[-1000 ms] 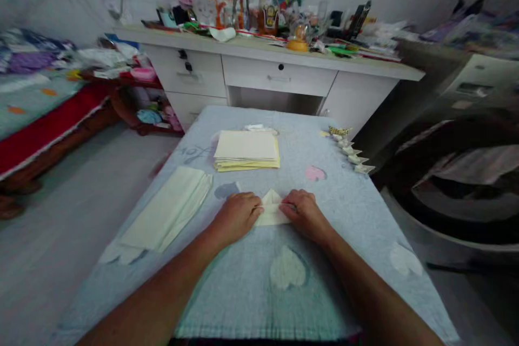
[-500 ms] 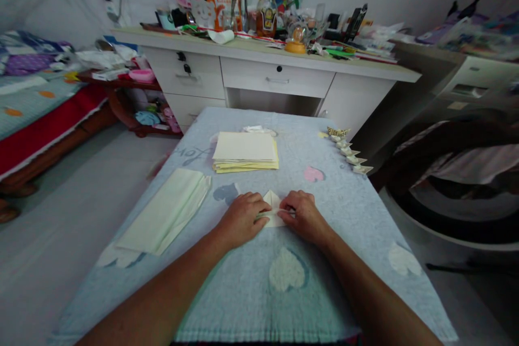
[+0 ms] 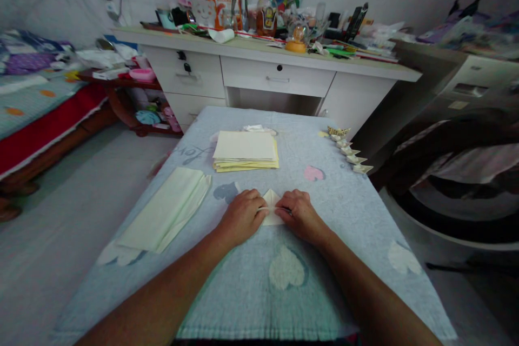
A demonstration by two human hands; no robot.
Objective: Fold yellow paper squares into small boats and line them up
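A small piece of folded cream paper (image 3: 272, 218) lies on the cloth-covered table between my hands, its pointed tip facing away from me. My left hand (image 3: 244, 215) pinches its left side, thumb toward me and fingers curled over. On the opposite side my right hand (image 3: 299, 214) grips the paper the same way. A raised fold runs across the middle between both thumbs. The fingertips partly cover the paper's sides. Beyond the hands rests a stack of cream and yellow paper sheets (image 3: 244, 146).
Left of my hands lies a larger folded pale sheet (image 3: 164, 211). Several small folded paper boats (image 3: 356, 160) stand in a row along the table's far right edge. A white desk (image 3: 279, 65) with cluttered top stands behind, and a washing machine (image 3: 466, 86) at right.
Both thumbs have shifted slightly along the paper, and the raised fold between them looks narrower. The hands otherwise keep nearly the same place.
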